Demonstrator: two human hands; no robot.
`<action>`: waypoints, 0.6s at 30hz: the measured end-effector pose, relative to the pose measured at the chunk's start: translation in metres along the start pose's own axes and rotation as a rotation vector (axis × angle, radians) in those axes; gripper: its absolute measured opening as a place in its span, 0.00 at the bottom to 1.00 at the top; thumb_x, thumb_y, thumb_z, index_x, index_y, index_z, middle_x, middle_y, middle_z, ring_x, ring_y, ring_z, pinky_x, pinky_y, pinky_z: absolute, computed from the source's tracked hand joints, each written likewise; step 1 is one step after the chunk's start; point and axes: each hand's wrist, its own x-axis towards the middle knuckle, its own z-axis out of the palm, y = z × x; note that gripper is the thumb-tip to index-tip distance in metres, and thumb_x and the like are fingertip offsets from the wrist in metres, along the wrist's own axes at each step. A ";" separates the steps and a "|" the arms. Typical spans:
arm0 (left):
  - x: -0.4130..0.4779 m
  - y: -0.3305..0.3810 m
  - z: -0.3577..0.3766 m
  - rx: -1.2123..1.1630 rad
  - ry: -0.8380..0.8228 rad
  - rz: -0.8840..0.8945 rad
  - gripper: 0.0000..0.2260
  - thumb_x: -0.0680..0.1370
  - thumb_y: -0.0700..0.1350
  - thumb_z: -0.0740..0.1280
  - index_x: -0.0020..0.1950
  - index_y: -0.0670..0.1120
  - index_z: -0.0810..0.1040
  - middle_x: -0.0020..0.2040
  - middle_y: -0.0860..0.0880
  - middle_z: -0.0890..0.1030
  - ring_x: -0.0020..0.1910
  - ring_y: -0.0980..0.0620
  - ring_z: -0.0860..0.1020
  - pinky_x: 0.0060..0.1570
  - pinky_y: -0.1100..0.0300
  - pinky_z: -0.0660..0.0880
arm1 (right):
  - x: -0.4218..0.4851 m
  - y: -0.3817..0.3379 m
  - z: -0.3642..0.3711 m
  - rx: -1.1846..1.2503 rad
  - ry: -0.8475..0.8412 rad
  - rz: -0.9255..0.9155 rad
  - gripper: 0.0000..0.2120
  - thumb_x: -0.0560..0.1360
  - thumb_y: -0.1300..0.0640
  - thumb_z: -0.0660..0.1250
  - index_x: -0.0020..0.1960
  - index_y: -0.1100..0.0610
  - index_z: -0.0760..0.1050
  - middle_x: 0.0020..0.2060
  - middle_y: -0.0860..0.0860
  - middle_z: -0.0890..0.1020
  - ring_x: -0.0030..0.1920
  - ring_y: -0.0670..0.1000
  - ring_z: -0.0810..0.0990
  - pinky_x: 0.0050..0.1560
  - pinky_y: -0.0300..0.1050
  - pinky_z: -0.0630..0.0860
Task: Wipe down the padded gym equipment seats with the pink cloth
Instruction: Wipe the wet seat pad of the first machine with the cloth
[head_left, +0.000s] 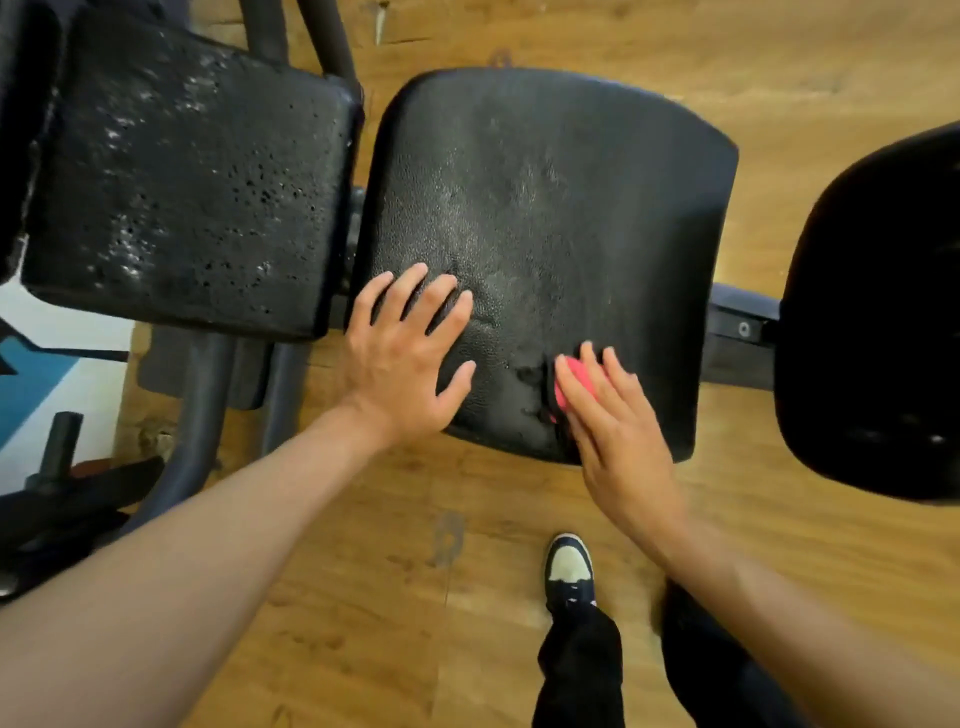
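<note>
A black padded seat fills the middle of the head view, its textured surface shiny in places. My left hand lies flat on its near left corner, fingers spread, holding nothing. My right hand presses the pink cloth onto the seat's near edge; only a small pink part shows between my fingers. A worn, pitted black pad sits to the left of the seat. Another black padded seat is at the right edge.
Dark metal frame tubes run under the left pad, and a bar joins the middle and right seats. The floor is wood planks. My shoe and dark trouser legs stand near the seat's front edge.
</note>
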 end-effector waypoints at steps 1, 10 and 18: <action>0.000 -0.001 -0.001 0.000 -0.003 -0.001 0.29 0.76 0.58 0.65 0.73 0.45 0.76 0.72 0.43 0.76 0.75 0.37 0.70 0.76 0.40 0.61 | 0.021 -0.006 0.002 0.028 0.071 0.123 0.23 0.84 0.54 0.54 0.79 0.52 0.64 0.79 0.55 0.63 0.80 0.60 0.57 0.77 0.62 0.58; 0.000 -0.005 -0.003 -0.036 0.015 0.065 0.32 0.72 0.54 0.66 0.74 0.43 0.75 0.73 0.42 0.74 0.75 0.36 0.68 0.76 0.39 0.60 | 0.011 -0.071 0.038 -0.015 0.227 0.124 0.22 0.84 0.55 0.57 0.77 0.54 0.68 0.76 0.54 0.69 0.78 0.57 0.62 0.78 0.55 0.58; -0.001 -0.005 0.001 -0.014 0.039 0.087 0.31 0.74 0.55 0.65 0.75 0.42 0.74 0.73 0.42 0.74 0.75 0.36 0.69 0.75 0.37 0.62 | -0.005 -0.038 0.027 0.062 0.383 0.569 0.23 0.83 0.57 0.56 0.77 0.55 0.67 0.76 0.57 0.68 0.77 0.60 0.63 0.77 0.61 0.60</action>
